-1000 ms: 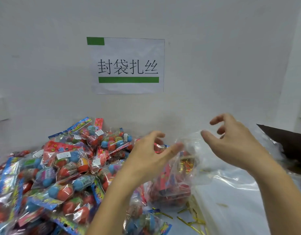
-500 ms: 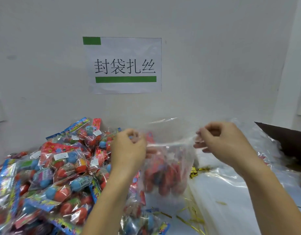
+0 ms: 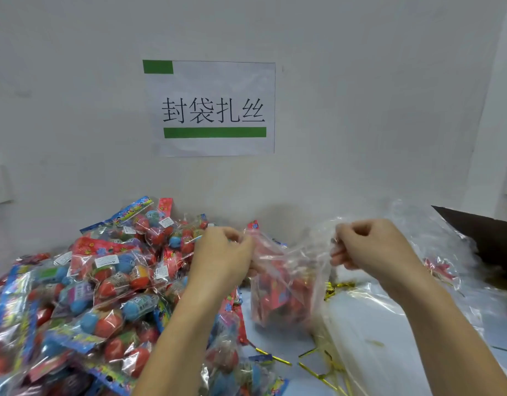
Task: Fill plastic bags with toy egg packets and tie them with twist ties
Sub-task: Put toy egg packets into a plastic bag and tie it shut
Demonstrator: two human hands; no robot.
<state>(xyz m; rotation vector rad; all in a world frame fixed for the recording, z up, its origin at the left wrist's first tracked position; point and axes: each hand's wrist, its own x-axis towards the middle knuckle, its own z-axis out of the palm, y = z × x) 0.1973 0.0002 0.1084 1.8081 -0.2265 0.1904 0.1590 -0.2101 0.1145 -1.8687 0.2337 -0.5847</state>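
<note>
At nine o'clock, filling the left of the table (image 3: 452,315), lies the heap of egg packets (image 3: 83,292), piled against the wall (image 3: 361,110) so that stock sits within easy reach of the left arm. Above it at twelve o'clock a paper sign (image 3: 212,110) with green bars and printed characters is stuck to the wall, probably labelling this station.

Just right of the heap, near centre, the left hand (image 3: 221,258) has its fingers curled, pinching the left edge of the bag (image 3: 283,287) at its mouth. The bag hangs between the two hands, its bottom resting on or just above the table; which of the two is hard to tell. Red packets show through the clear film, so it looks loaded. At two o'clock from the bag the right hand (image 3: 369,247) is likewise clenched on the right edge of the mouth. Holding both edges apart and level keeps the mouth taut, which I judge is a prelude to gathering the neck for tying.

Below the bag, at five to six o'clock, gold ties (image 3: 312,370) lie scattered on the table, close by for the next pick. Farther right, a sheet of loose film (image 3: 435,247), seemingly spare bags, is spread over the table, and at three o'clock the dark flap of a box (image 3: 481,232) juts in, perhaps for finished bags.
</note>
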